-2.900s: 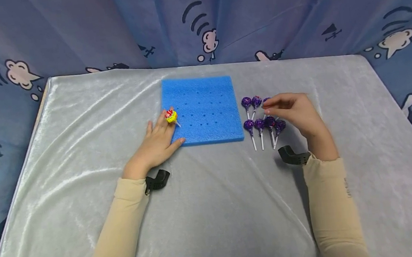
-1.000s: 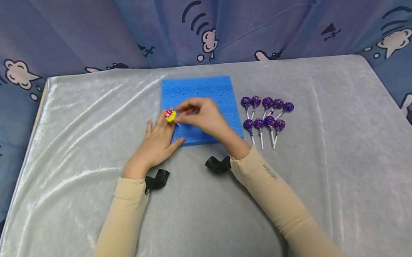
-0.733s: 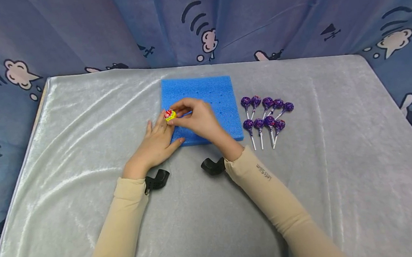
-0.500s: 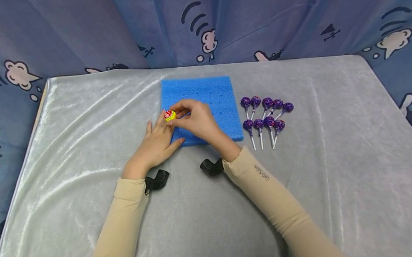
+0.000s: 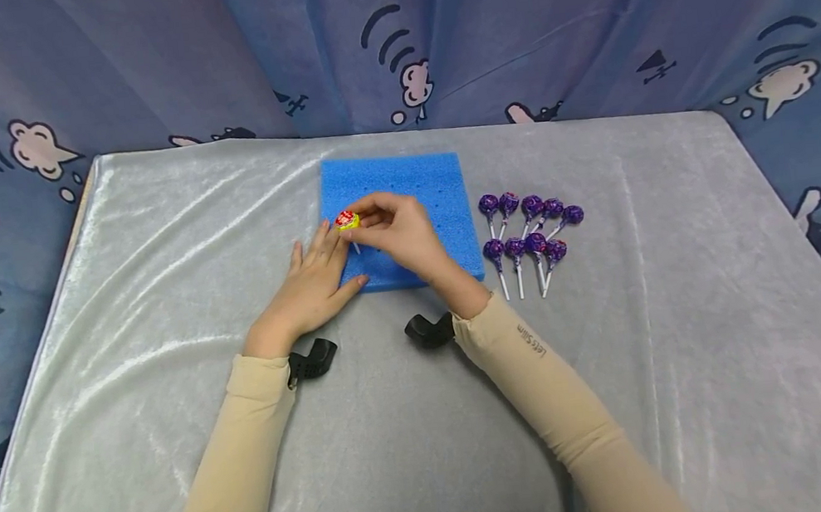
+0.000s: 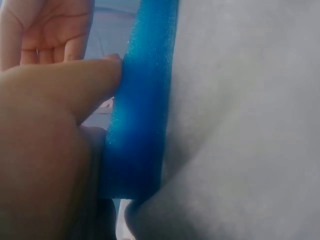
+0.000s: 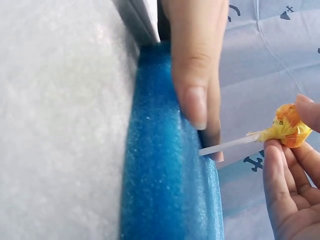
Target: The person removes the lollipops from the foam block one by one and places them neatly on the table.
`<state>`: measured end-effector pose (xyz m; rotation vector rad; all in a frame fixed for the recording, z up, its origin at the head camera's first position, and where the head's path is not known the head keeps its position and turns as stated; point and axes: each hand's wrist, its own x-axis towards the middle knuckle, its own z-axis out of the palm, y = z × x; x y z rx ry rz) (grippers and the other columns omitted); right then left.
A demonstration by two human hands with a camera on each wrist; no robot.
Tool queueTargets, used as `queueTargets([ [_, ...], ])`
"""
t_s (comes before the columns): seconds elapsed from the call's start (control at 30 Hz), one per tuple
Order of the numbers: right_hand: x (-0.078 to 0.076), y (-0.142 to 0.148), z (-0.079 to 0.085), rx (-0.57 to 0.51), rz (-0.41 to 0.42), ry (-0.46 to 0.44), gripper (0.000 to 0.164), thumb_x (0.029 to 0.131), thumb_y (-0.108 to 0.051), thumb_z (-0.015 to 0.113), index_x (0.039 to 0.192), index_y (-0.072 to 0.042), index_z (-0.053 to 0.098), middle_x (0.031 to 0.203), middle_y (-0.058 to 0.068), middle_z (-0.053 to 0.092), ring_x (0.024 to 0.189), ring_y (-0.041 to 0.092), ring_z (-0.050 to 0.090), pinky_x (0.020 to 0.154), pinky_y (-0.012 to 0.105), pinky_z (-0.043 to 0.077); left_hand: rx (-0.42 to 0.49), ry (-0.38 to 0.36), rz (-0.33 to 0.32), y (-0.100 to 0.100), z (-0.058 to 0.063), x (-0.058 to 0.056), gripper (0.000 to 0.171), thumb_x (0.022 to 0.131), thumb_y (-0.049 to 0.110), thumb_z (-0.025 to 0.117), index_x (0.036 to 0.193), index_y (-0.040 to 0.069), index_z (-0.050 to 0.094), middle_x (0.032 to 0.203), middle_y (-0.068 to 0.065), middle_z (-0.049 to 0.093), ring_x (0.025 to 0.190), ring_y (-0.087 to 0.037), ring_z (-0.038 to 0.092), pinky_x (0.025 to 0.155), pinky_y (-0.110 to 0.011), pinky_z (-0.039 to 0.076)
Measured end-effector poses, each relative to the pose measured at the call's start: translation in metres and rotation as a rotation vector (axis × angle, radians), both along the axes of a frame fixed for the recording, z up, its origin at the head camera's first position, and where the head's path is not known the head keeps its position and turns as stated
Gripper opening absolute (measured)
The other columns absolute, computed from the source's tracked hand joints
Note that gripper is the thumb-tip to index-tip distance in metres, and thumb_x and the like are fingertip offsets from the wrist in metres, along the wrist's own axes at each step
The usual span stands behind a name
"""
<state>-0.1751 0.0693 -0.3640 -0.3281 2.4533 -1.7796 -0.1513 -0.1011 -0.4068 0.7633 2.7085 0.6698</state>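
A lollipop in a yellow and red wrapper [image 5: 347, 220] is pinched between the thumb and fingers of my right hand [image 5: 402, 230]. Its white stick points down at the blue foam block [image 5: 411, 266], and in the right wrist view the stick's lower end [image 7: 206, 151] is right at the foam's top edge. My left hand [image 5: 313, 287] lies on the left part of the block with its fingers spread and straight. In the left wrist view the thumb [image 6: 95, 82] rests along the foam's near edge.
Several purple lollipops [image 5: 514, 248] lie in two rows on the pale cloth, just right of the foam block. Rows of small holes [image 5: 391, 186] dot the foam's top. A blue printed curtain [image 5: 544, 25] hangs behind the table.
From the purple lollipops my right hand has come left to the foam and taken hold of the yellow and red lollipop, which has since shifted slightly right and up. My left hand has stayed put.
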Motion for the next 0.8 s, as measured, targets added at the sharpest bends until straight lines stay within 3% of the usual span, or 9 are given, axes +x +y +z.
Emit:
queueTargets([
  [0.27, 0.002, 0.014, 0.005, -0.131, -0.046, -0.012, 0.028, 0.081, -0.002, 0.072, 0.108, 0.007, 0.066, 0.095, 0.016, 0.067, 0.081, 0.017, 0.064, 0.071, 0.028, 0.052, -0.011, 0.015, -0.003, 0.000, -0.001, 0.000, 0.074, 0.100, 0.043, 0.039, 0.151, 0.002, 0.005, 0.158, -0.008, -0.006, 0.143, -0.021, -0.012, 0.111, -0.055, -0.006],
  [0.63, 0.008, 0.064, 0.019, -0.307, -0.135, -0.031, 0.027, 0.083, 0.004, 0.067, 0.109, 0.011, 0.063, 0.091, 0.004, 0.066, 0.080, 0.013, 0.065, 0.077, 0.026, 0.053, -0.013, 0.019, -0.012, 0.000, 0.000, 0.000, 0.075, 0.100, 0.042, 0.039, 0.151, 0.002, 0.001, 0.157, -0.009, -0.008, 0.142, -0.021, -0.014, 0.111, -0.053, -0.009],
  [0.8, 0.013, 0.093, 0.020, -0.324, -0.195, -0.007, 0.021, 0.082, 0.003, 0.068, 0.103, 0.004, 0.068, 0.089, 0.002, 0.067, 0.078, 0.014, 0.063, 0.075, 0.025, 0.053, -0.017, 0.007, -0.015, 0.000, 0.001, 0.001, 0.075, 0.100, 0.043, 0.039, 0.151, 0.003, 0.000, 0.157, -0.008, -0.010, 0.142, -0.021, -0.015, 0.111, -0.052, -0.010],
])
